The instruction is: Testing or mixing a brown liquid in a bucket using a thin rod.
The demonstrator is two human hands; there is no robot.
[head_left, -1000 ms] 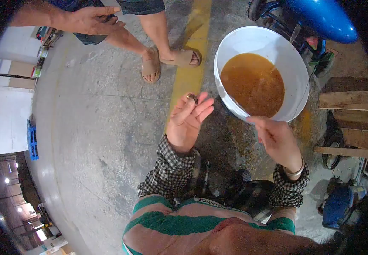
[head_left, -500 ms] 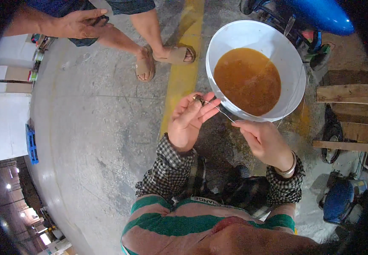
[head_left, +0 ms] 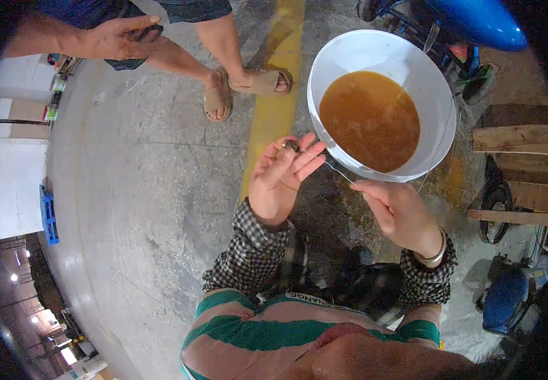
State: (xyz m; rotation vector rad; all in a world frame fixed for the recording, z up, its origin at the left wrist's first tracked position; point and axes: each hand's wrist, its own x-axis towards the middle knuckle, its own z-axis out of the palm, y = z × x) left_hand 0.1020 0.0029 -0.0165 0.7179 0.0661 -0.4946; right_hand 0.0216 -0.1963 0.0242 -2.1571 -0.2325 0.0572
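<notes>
My left hand pinches a small dark brown, shiny, rounded thing between thumb and forefinger, its other fingers spread. It looks like a snail or small shell, but is too small to be sure. A thin pale wire runs from it to my right hand, which is closed on the wire with thumb and forefinger. Both hands are at the near rim of a large white bucket. Cloudy orange-brown liquid stands in the bucket.
Another person's hand and sandalled feet are at the upper left. Behind the bucket, at upper right, stands a blue machine. Wooden boards lie to the right. A yellow stripe crosses the concrete floor.
My right hand has shifted slightly to the right, and the small dark thing in my left hand has tilted a little. The bucket and the other person look much the same.
</notes>
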